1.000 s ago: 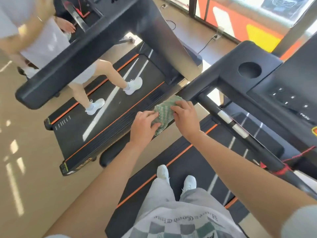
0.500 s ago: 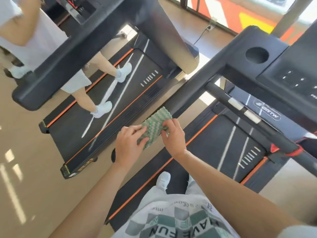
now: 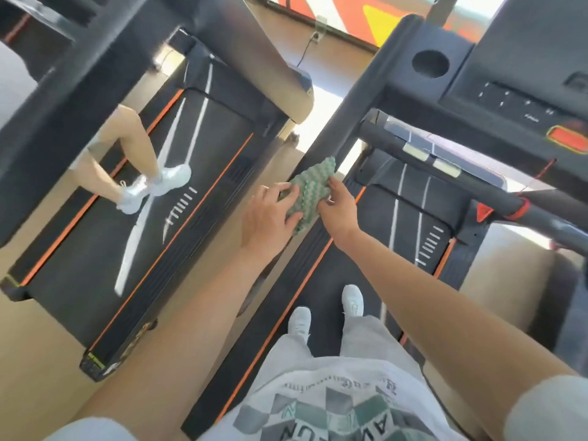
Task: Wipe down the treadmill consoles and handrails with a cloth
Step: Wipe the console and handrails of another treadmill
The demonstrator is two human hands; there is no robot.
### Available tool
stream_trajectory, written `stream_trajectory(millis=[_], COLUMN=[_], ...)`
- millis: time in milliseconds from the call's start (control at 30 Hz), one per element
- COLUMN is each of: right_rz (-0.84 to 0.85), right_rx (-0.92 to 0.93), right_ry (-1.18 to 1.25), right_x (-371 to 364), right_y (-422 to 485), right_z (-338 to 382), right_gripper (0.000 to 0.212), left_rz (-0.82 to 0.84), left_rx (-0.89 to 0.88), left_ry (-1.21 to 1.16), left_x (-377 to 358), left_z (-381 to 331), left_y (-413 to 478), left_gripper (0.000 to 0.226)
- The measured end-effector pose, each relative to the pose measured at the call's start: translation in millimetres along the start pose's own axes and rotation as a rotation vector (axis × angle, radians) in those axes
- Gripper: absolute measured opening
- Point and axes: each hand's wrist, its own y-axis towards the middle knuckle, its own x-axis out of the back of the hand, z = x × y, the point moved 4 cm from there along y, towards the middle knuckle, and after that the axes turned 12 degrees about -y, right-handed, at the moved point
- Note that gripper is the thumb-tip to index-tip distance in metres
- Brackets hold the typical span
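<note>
**Cloth and both hands up the handrail**

Both hands have slid the cloth (image 3: pixel 310 189) further up the handrail (image 3: pixel 350 103) than half a second ago, nearer the console (image 3: pixel 525 74). On the neighbouring treadmill (image 3: pixel 95 249), beyond the left hand, another person's white shoes (image 3: pixel 171 176) were apart before and are now close together.

The green-and-white zigzag cloth lies between the two hands, pressed against the dark rail. Its long axis follows the rail: the near end sits low by the left thumb, and the far end points up and away toward the console. Whether it wraps right round the rail cannot be told, since the hands and the cloth hide that stretch.

The left hand (image 3: pixel 270 218) grips the cloth's left side, with its fingers curled over the top and its thumb closing in from below. The right hand (image 3: pixel 339 211) pinches the right edge, with its fingertips (image 3: pixel 327 200) bent onto the fabric and its wrist angled inward. Neither hand is spread flat — both are closed on the cloth.

Just beyond the right hand a crossbar (image 3: pixel 461 183) with pale pads runs under the console. Below the right forearm is the belt (image 3: pixel 410 224), where the wearer's own white shoes (image 3: pixel 352 299) stand.
</note>
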Motion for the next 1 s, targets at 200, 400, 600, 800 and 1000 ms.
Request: stream_trajectory(millis=[200,400,600,800,1000], right_rz=[0.047,0.033,0.075,0.322,0.303], right_rx=[-0.035,-0.083,-0.099,-0.176,-0.177], right_ry=[0.12,0.149,0.033,0.049,0.055], right_x=[-35,-73,-103,-108,-12], right_y=[-41,-108,-165,-185,-217], right_z=[-22,-39,-44,-64,-111], right_gripper=[0.05,0.049,0.015,0.01,0.004], left_rz=[-0.039,-0.07,-0.165,-0.081,0.286], left_rx=[-0.015,0.036,-0.023,-0.16,0.053], left_ry=[-0.135,-0.25,-0.258,-0.087,-0.258], left_x=[17,38,53,46,6], left_z=[25,50,54,48,-14], left_y=[-49,-114,-174,-207,-202], left_gripper=[0.052,0.042,0.023,0.006,0.006])
